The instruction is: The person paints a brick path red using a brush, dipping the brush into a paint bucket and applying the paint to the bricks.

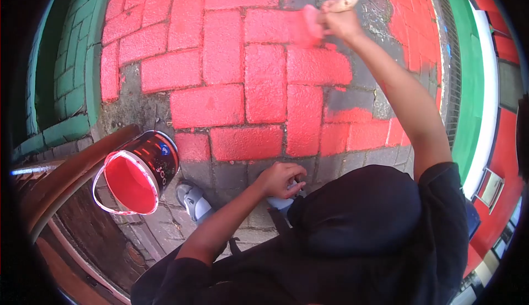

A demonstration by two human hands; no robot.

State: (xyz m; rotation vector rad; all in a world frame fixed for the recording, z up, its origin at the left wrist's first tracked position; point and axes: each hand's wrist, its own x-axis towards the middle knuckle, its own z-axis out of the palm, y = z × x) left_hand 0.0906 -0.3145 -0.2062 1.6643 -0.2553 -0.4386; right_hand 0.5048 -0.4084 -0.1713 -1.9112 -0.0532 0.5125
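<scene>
Wrapped round the pale handle of a paint brush (313, 22), my right hand (343, 22) is at the upper right, with the red, motion-blurred bristles against the paving blocks (223, 103). Wet red paint covers many of these blocks, while grey patches show around the brush. My left hand (280, 180) is held low near the middle, above a shoe, its fingers curled but apart with nothing seen between them. A dark paint bucket (163, 161) with red paint inside stands tilted in view at the lower left, away from both hands.
A brown curved rail (77, 175) runs beside the bucket. Green-painted blocks (73, 87) form a raised edge on the left. On the right are a drain grate (451, 73) and a green strip (468, 101). A grey shoe (193, 200) rests on unpainted paving.
</scene>
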